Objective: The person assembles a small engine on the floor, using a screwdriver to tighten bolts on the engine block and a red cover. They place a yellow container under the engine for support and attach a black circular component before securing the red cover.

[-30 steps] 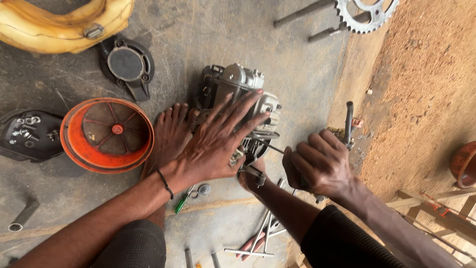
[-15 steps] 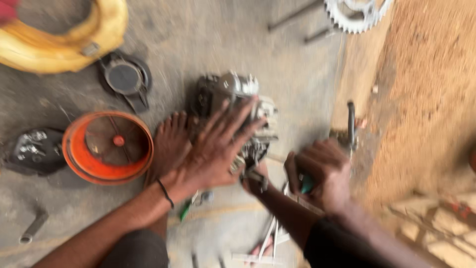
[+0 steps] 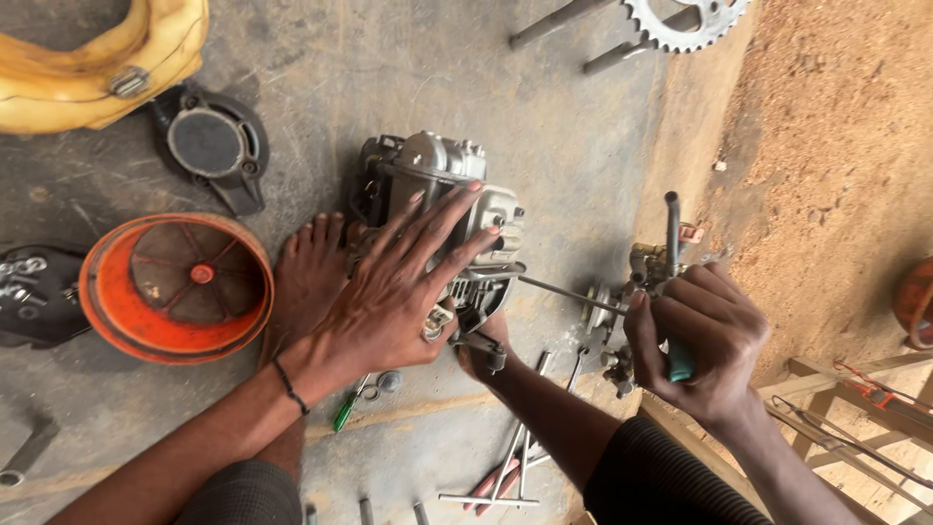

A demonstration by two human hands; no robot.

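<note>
A small grey engine lies on the concrete floor. My left hand is pressed flat on its top with the fingers spread, holding nothing. My right hand is closed around the teal handle of a screwdriver, whose thin shaft points left at the engine's side. Just behind that hand sits a carburetor with an upright black tube. My bare left foot rests against the engine on the left. My other foot touches it from below.
An orange fan cover, a black round cover and a yellow tank lie to the left. A sprocket is at the top. A green screwdriver and loose tools lie near my legs. Bare dirt and a wooden frame are at the right.
My right hand has drawn a little to the right, away from the engine, so the screwdriver shaft shows between them. My left hand stays flat on the engine.
</note>
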